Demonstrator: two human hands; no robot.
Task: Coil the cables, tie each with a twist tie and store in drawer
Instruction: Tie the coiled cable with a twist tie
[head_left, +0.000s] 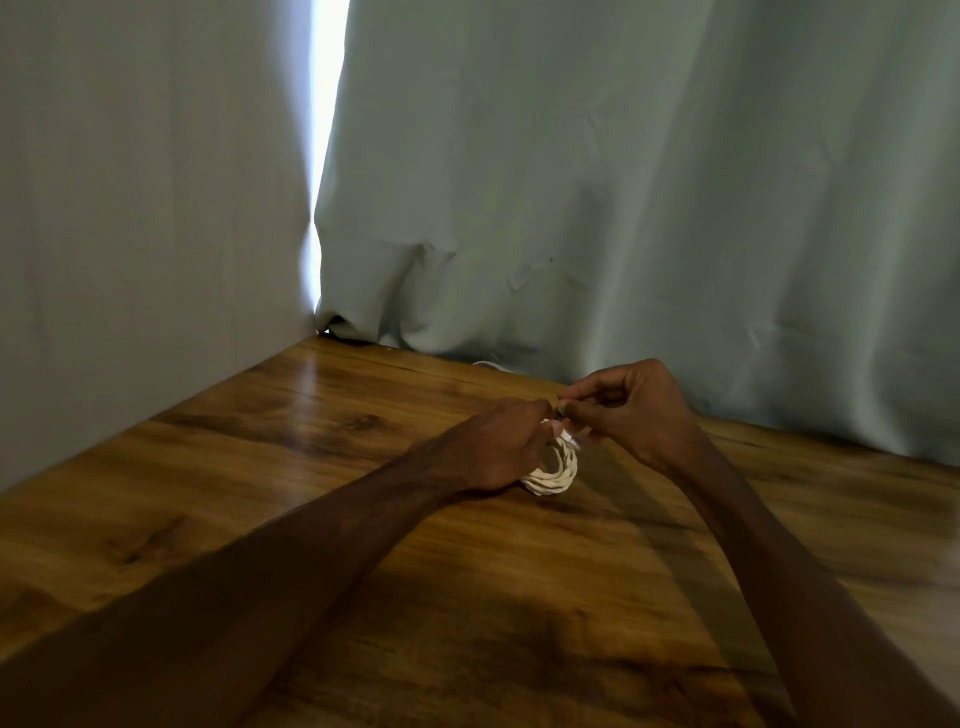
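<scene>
- In the centre of the frame, slightly right and below the middle, I see both hands brought together over a wooden table (322, 467).
- The left hand (496, 447) comes in from the lower left. Its fingers are curled round a white coiled cable (553, 475), and the hand hides the left part of the coil.
- The visible part of the coil is a bundle of several loops lying side by side. It curves from lower left, where it touches the table, up to the right toward the fingertips.
- The coil looks to stand tilted on its lower edge rather than lying flat. With so much covered, I cannot tell its full outline or long axis.
- The right hand (631, 413) comes in from the lower right and sits just above and right of the coil. Its thumb and forefinger are pinched together, almost touching the left fingertips.
- At the top of the coil, just under that pinch, is a small pale glossy piece that I take for the twist tie (571, 440). It is too small and blurred to be sure.
- A pale grey-green curtain (623, 182) fills the upper frame. A bright slit of light runs down its upper left.
- A sliver of white cord (485, 363) shows at the table's far edge, beneath the curtain hem.
</scene>
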